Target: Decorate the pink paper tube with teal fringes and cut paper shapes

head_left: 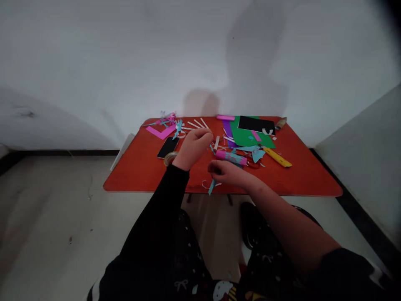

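Note:
Above the table's middle, my left hand (194,147) is closed, its fingers curled inward. Whatever may be between those fingertips is hidden. My right hand (228,172) is a little nearer and to the right, with its fingers curled in a pinch. From its fingers a light-blue paper strip (212,187) hangs down across the front table edge. Just behind that hand lies a pink paper roll (232,157) with light-blue cut paper on it. A roll of tape (170,158) sits beside my left wrist, partly covered by it.
On the red table (138,171) are a phone (168,147), a yellow utility knife (277,156), green paper (242,136), a black sheet (255,124), a pink paper piece (162,133), white strips (200,123) and a brush (281,122). A wall (140,62) stands behind.

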`<state>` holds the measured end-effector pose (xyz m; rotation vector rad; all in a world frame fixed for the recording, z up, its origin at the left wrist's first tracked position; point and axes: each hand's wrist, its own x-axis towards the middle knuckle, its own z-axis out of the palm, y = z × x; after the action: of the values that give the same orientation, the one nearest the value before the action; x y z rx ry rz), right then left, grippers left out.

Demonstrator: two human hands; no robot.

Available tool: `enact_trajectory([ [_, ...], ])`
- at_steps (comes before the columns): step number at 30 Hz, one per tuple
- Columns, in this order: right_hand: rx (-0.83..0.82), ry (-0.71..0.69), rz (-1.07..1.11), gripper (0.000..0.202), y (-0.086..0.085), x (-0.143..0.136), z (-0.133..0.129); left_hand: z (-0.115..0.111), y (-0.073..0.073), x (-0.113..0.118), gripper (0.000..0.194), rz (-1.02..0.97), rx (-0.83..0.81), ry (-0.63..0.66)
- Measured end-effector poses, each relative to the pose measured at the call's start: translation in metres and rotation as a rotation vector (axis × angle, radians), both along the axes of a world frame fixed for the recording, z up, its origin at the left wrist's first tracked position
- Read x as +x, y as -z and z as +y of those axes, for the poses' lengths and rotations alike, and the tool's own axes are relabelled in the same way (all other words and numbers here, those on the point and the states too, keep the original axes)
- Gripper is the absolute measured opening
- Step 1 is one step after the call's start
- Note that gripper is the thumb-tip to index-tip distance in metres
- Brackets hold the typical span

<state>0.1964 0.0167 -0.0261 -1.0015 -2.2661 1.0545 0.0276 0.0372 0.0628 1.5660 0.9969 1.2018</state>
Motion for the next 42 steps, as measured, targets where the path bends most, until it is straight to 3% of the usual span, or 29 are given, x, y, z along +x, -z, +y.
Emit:
enact_trajectory([
  [3, -0.035, -0.024, 0.015, 0.012, -0.003, 0.004, 0.001, 0.000, 0.003, 0.000, 0.026, 0.002, -0.001, -0.005],
  [9, -0.347, 0.040, 0.460, 0.026, -0.013, 0.000, 0.003, 0.001, 0.008, 0.001, 0.024, 0.069, 0.006, -0.001],
  [11, -0.386, 0.096, 0.506, 0.030, -0.015, -0.002, 0.003, 0.002, 0.011, 0.000, 0.024, 0.052, -0.023, -0.017],
  [18, -0.305, 0.181, 0.344, 0.029, -0.022, 0.004, -0.001, 0.009, 0.033, -0.002, 0.020, -0.067, -0.113, -0.253],
  [26, -0.237, 0.186, 0.168, 0.026, -0.022, 0.013, -0.001, 0.010, 0.033, -0.006, 0.016, -0.384, -0.294, -0.191],
  [36, -0.111, 0.146, -0.007, 0.024, -0.014, 0.026, 0.006, 0.009, 0.027, -0.009, 0.017, -0.450, -0.299, -0.195],
  [42, -0.088, 0.112, -0.120, 0.026, -0.023, 0.029, 0.003, 0.007, 0.025, -0.008, 0.014, -0.446, -0.306, -0.195],
])
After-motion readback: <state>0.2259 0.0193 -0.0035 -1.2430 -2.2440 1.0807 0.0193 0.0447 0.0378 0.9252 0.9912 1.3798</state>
